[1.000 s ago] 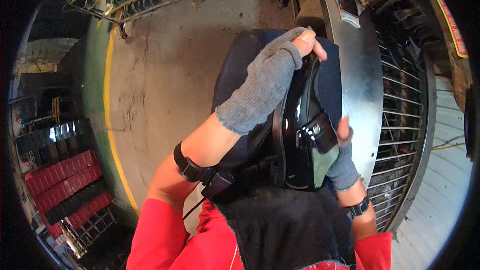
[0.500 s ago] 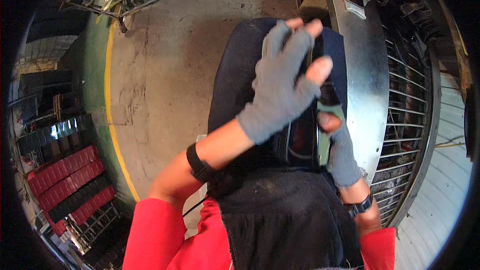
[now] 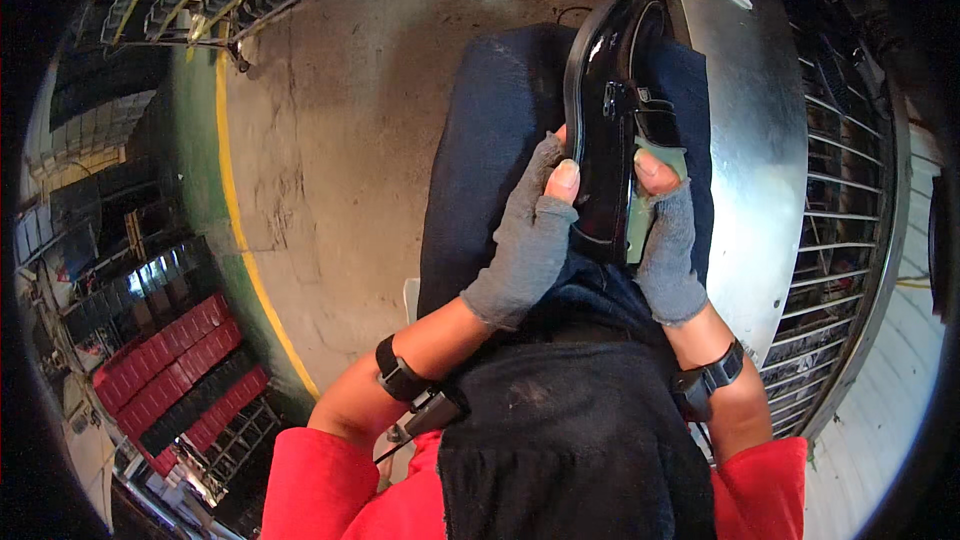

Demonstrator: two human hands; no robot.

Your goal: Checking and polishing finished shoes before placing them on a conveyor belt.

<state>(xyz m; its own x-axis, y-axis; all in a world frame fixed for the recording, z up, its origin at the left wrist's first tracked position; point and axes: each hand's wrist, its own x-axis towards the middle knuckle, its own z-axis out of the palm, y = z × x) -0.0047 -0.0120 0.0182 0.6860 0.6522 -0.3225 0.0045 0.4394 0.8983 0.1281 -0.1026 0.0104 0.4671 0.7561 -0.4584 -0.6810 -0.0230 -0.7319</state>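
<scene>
1. Floor (image 3: 350, 120) at 11 o'clock, metal bench (image 3: 745, 150) at 2.
2. Black shoe (image 3: 605, 140), green form (image 3: 637, 225) inside, over the lap (image 3: 485, 150) at 1 o'clock; toe toward 12.
3. Left hand (image 3: 530, 240) holds the shoe's 9 o'clock side; right hand (image 3: 668, 240) grips the form at 3.
4. Advised: even support, light thumbs on gloss.
5. Half a second ago the left hand spread across the shoe, covering the toe.

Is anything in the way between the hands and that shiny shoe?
Nothing visible except grey fingerless gloves. The left hand holds the black shoe; the right hand has its thumb on the green last.
</scene>
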